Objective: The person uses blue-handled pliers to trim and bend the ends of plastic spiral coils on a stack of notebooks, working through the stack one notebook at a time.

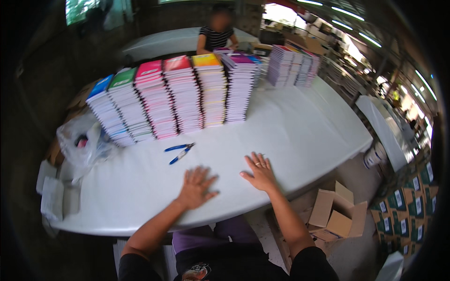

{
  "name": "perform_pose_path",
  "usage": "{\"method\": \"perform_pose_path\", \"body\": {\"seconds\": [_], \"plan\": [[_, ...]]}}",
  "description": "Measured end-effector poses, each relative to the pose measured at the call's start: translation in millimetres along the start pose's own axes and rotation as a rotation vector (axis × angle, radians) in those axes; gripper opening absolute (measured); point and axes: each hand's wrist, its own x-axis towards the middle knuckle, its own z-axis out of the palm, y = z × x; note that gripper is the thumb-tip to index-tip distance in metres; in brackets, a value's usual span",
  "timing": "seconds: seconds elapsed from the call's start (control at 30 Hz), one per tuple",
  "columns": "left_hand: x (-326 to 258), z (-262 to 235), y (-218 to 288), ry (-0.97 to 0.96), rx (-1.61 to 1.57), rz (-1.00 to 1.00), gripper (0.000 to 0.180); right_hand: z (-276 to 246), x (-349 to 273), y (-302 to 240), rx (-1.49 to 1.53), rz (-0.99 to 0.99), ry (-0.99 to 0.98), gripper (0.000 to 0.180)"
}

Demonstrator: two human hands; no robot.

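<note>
- A pair of blue-handled pliers lies on the white worktop, just ahead of the person's hands and slightly to their left
- Its long axis runs diagonally, handles toward the near left, tip toward the far right
- The left hand is the nearer of the two; the pliers sit just beyond its fingertips, not touching
- The left hand rests palm down on the worktop, fingers spread flat, holding nothing
- The right hand also lies palm down with fingers spread, a ring on one finger, empty, and a little apart from the left
- Beyond the pliers stands a row of tall notebook stacks with blue, green, pink, red, yellow and purple covers
- A crumpled clear plastic bag lies at the left edge
- Another person in a striped top sits at the far side
- An open cardboard box stands on the floor to the right
</note>
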Motion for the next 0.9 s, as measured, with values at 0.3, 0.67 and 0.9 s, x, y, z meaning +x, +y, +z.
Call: {"method": "perform_pose_path", "body": {"seconds": [0.3, 0.67, 0.9], "plan": [[15, -30, -107, 0.258, -0.193, -0.405, 0.078, 19, 44, -80, -0.034, -0.089, -0.161, 0.082], [-17, -21, -87, 0.201, -0.288, -0.208, 0.057, 10, 96, 16, -0.084, 0.112, -0.057, 0.075], [-59, -19, -219, 1.141, -1.049, -0.896, 0.067, 5, 175, 106, -0.04, 0.415, -0.012, 0.075]]}}
